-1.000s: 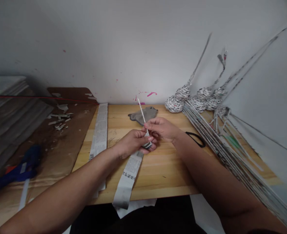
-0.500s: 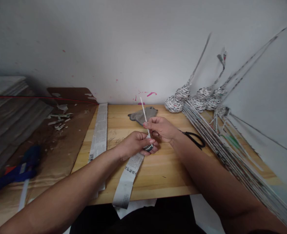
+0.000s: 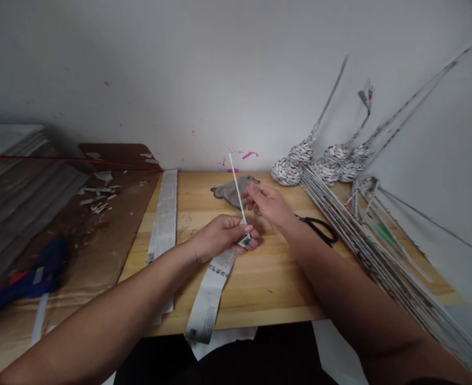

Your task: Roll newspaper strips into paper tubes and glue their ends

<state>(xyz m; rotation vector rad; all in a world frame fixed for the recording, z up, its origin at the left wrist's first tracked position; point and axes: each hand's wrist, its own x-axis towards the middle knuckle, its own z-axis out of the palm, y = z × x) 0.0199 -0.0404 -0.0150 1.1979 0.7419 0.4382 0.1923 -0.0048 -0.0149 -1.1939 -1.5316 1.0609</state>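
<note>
Paper strip (image 3: pixel 210 294) runs from the left hand (image 3: pixel 228 235) past the worktop's (image 3: pixel 268 299) front edge, more strips (image 3: pixel 164 214) left, cloth (image 3: pixel 226 193) behind, scissors (image 3: pixel 334 234) then bundled paper rods (image 3: pixel 380 270) off right.

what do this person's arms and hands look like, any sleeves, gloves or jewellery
Both the left hand and the right hand are ungloved, with no ring visible. The left forearm and right forearm are bare, with no sleeve, watch, bracelet or cable showing on them. Black clothing shows at the bottom edge of the view.
</note>
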